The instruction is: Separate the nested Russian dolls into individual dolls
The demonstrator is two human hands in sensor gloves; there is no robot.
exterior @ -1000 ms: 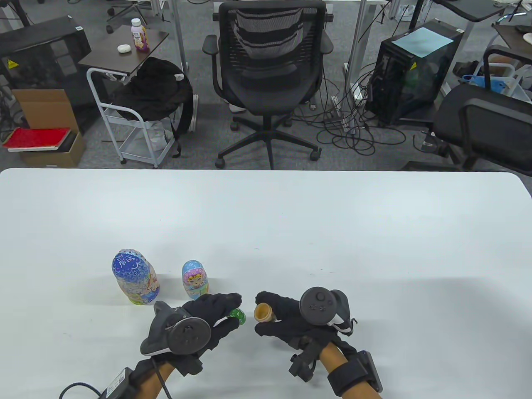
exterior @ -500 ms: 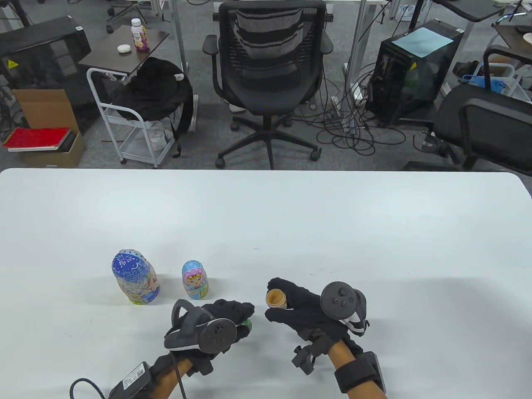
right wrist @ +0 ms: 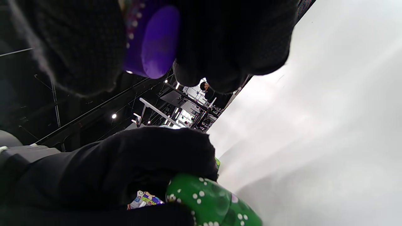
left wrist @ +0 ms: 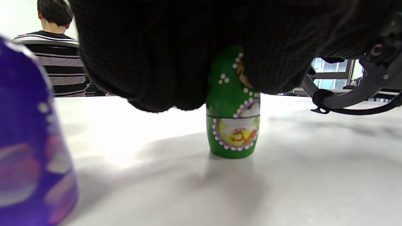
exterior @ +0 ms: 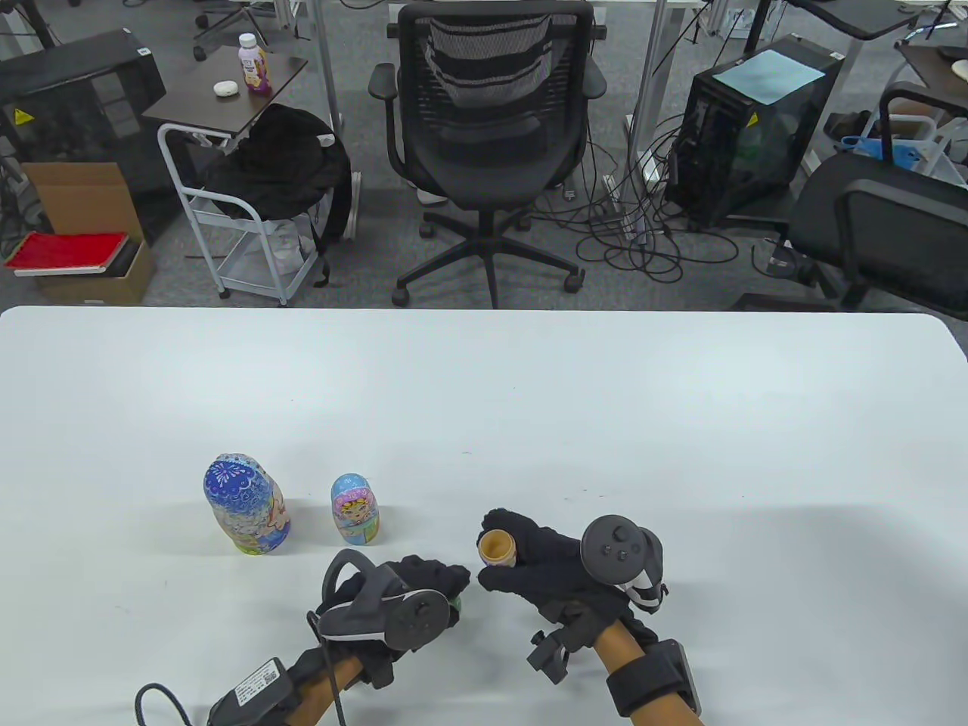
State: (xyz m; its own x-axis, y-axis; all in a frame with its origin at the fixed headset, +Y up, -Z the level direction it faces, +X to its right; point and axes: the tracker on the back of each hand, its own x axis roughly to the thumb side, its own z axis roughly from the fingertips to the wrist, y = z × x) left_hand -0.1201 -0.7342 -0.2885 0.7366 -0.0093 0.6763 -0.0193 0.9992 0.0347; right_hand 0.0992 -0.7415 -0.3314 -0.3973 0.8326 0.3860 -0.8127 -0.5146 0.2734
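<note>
The left hand [exterior: 412, 586] hides most of the green doll [exterior: 454, 603]; a purple shell [left wrist: 28, 150] looms blurred.

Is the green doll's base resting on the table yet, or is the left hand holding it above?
Touching. The left wrist view shows the green doll standing upright, base flat on the table.

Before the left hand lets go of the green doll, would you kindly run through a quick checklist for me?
1. Green doll base flat on table: ok.
2. Green doll upright: ok.
3. Left hand grips its top: ok.
4. Right hand holds the purple doll half, hollow showing: ok.
5. Clear of the small blue doll and large blue doll: ok.
6. Purple lower half location: cannot tell for sure.
</note>
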